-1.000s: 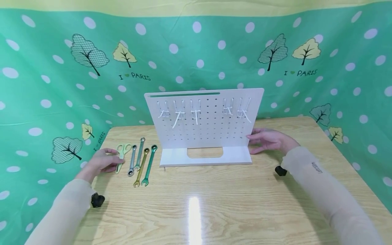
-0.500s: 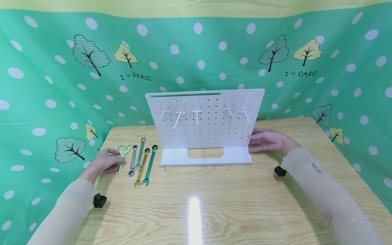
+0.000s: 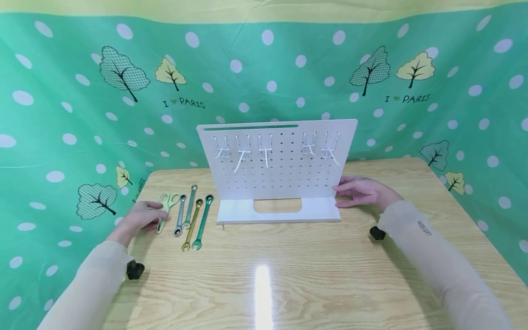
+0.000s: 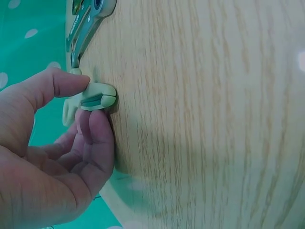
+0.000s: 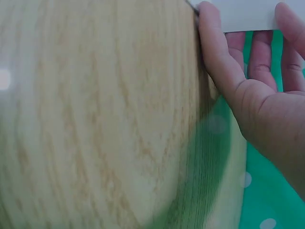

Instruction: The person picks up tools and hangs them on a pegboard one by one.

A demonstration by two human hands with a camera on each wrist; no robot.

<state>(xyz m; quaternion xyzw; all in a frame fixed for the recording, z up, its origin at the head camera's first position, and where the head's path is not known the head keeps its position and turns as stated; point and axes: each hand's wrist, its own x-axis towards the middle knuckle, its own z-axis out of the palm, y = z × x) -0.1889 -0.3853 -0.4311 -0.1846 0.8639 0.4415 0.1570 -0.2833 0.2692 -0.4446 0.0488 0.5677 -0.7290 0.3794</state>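
Observation:
Near the left end of the table, my left hand pinches light green scissors between thumb and fingers. In the left wrist view the scissors are held by the blade part, close to the wooden surface. My right hand grips the right edge of a white pegboard that stands on its base. In the right wrist view, the thumb and one fingertip of the right hand lie on the near side of the white panel; other fingers pass behind its edge.
Beside the scissors lie several wrenches: two silver ones, a gold one and a green one. White hooks project from the pegboard's upper part. A green patterned cloth hangs behind the wooden table.
Both hands stay nearly in place, the left on the scissors and the right at the pegboard's edge. The right hand's fingers shift slightly. The head view drifts a little.

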